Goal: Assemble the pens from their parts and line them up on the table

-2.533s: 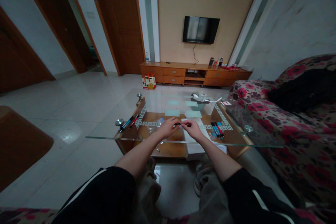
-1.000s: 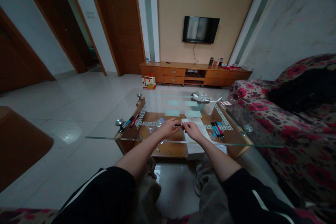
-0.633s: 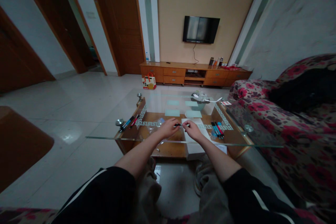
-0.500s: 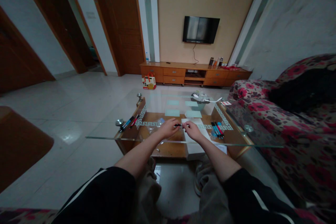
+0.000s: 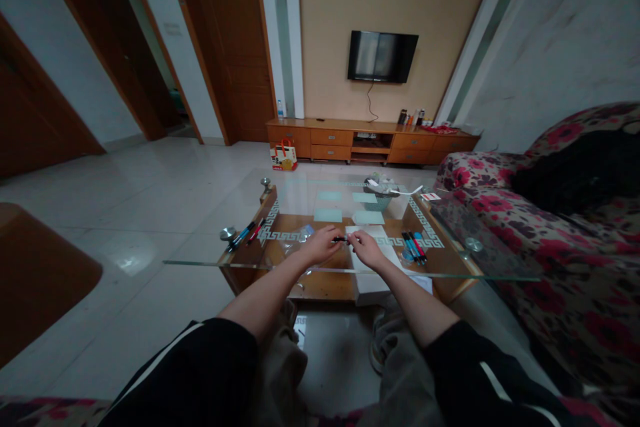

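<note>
Over the front part of the glass table (image 5: pixel 200 250), my left hand (image 5: pixel 323 245) and my right hand (image 5: pixel 365 248) nearly meet. Between their fingertips is a small dark pen (image 5: pixel 341 239), with a lighter bit near the right fingers. Both hands are closed on it, one at each end, and the fingers cover much of it. Several blue, black and red pens (image 5: pixel 414 248) lie in a group to the right of my right hand. Another group of pens (image 5: pixel 245 235) lies on the left side of the glass. Clear plastic wrapping (image 5: pixel 295 240) is beside my left hand.
A white box (image 5: pixel 373 288) sits on the shelf under the glass. Farther back are a basket (image 5: pixel 380 201) with plastic in it and a red-and-white card (image 5: pixel 430 197). A flowered sofa (image 5: pixel 500 213) stands on the right, a brown stool-like piece (image 5: pixel 45 273) on the left.
</note>
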Demonstrator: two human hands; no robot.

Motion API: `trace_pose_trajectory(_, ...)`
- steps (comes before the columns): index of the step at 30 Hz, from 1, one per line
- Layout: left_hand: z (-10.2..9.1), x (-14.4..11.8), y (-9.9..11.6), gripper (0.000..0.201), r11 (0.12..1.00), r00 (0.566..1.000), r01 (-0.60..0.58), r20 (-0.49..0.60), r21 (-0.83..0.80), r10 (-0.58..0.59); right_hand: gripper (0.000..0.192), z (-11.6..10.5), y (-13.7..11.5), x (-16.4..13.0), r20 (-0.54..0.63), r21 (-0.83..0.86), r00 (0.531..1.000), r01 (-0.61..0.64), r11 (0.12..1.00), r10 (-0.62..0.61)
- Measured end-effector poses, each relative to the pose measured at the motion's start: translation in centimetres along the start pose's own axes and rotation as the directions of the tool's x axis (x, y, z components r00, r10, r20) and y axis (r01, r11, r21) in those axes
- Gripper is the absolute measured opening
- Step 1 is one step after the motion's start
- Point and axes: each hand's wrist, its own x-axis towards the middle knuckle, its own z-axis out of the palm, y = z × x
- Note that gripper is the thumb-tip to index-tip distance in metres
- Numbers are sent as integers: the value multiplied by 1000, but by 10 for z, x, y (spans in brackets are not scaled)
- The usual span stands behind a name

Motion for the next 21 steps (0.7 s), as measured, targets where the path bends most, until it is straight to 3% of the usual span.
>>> trace_pose_trajectory(6,-1,0,0,23,1000,1000,-7,13,11,7,23,2,1,-1,-4,42,1000,-5,999,5)
trace_pose_trajectory(14,0,1,2,22,1000,1000,-20,14,-21,21,35,-1,-3,-1,21,-46,998,54,997,-53)
trace_pose_trajectory(21,0,3,3,18,1000,1000,-28,14,6,28,40,1,-5,1,17,-64,1000,8,998,-7)
